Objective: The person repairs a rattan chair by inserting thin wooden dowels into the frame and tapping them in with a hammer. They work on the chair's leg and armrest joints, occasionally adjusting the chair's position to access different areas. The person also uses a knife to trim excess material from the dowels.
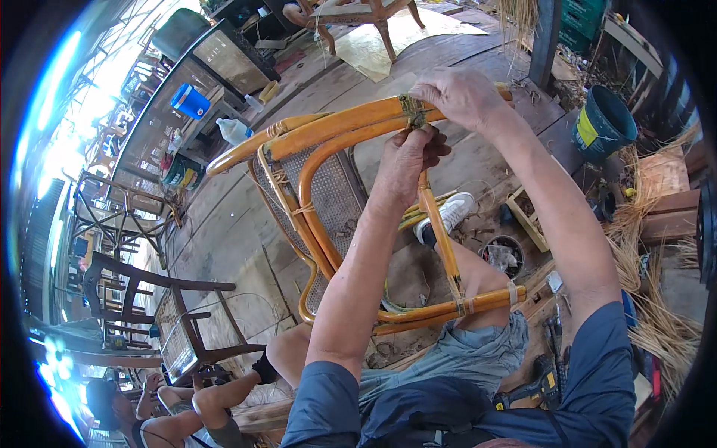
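An orange-brown rattan chair (340,123) with woven cane panels (345,196) lies tipped on its side across my lap. A dark green-brown binding strip (411,106) wraps its upper rail where the bent poles meet. Just below that joint, my left hand (420,151) is closed, thumb and fingers pinching the lower part of the strip. My right hand (461,97) curls over the top of the rail beside the wrap, its fingers bent together at the strip's upper edge. What lies between the right fingertips is too small to make out.
At right, a dark green bucket (603,125) stands near loose straw-like strands (648,246). A bowl of scraps (503,255), a wooden box (527,219) and a yellow-black power drill (539,384) surround me. At left, a dark wooden chair (179,313) stands near another person (175,422).
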A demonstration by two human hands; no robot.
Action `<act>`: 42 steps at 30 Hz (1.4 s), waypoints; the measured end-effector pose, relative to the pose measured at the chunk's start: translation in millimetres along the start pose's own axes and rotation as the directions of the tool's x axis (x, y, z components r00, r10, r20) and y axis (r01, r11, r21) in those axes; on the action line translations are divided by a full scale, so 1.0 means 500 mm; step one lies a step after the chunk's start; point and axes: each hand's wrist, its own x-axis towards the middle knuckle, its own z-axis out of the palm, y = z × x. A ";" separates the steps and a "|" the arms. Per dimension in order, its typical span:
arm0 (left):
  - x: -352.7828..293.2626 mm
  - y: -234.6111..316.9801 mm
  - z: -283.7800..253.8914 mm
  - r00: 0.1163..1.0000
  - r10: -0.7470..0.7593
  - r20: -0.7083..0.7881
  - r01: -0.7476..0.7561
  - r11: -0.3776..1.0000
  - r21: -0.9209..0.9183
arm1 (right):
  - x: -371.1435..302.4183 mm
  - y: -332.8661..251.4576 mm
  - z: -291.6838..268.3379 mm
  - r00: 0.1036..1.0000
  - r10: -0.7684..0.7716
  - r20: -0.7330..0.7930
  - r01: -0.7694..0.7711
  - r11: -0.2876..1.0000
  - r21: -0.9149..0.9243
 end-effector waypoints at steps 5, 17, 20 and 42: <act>-0.010 0.014 0.004 1.000 -0.003 -0.007 0.003 0.998 0.070 | -0.009 -0.012 0.015 0.995 -0.031 -0.096 0.027 0.999 -0.045; -0.007 -0.004 -0.012 0.997 0.065 0.038 -0.070 0.985 0.156 | 0.038 0.015 -0.019 0.931 -0.016 0.364 -0.093 0.955 0.282; -0.016 0.013 -0.013 0.991 0.116 0.070 -0.130 0.955 0.267 | 0.039 0.041 -0.009 0.969 -0.016 0.245 -0.031 0.982 0.189; -0.234 -0.103 -0.275 0.592 0.693 -0.413 0.155 0.405 0.901 | -0.010 0.128 -0.061 0.973 0.101 0.209 -0.062 0.981 -0.184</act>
